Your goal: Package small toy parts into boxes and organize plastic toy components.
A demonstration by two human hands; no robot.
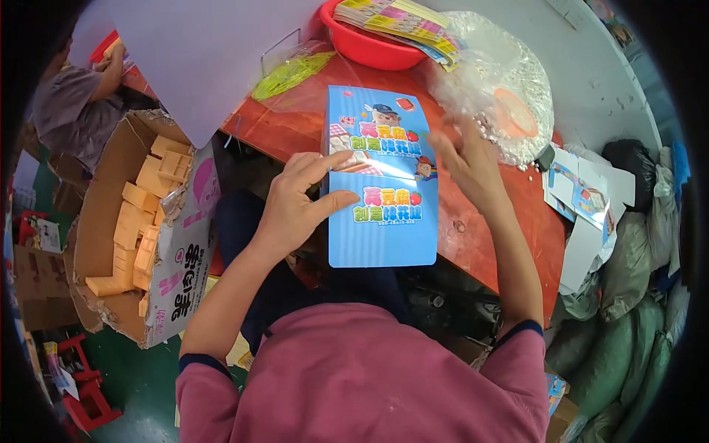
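Observation:
A light blue printed carton [380, 247] with colourful lettering and cartoon figures lies lengthwise in front of me, its lower end reaching past the table's near edge. My left hand [295, 198] grips its left side, with thumb and forefinger lying on the printed face. Just right of the carton is my right hand [473, 164], somewhat blurred, with its fingers apart and nothing visible in them. Beyond those fingers sits a round foil-covered tray [533, 70], which bears clear plastic bags, a pale orange disc [515, 113] and small whitish beads.
A red basin [369, 49] at the back holds printed sheets [399, 18]. Yellow-green strips [292, 74] lie on the red table [487, 240]. To the left, a cardboard box [159, 295] contains orange plastic pieces [136, 214]. Stuffed sacks [613, 340] line the right. Another person [77, 100] sits far left.

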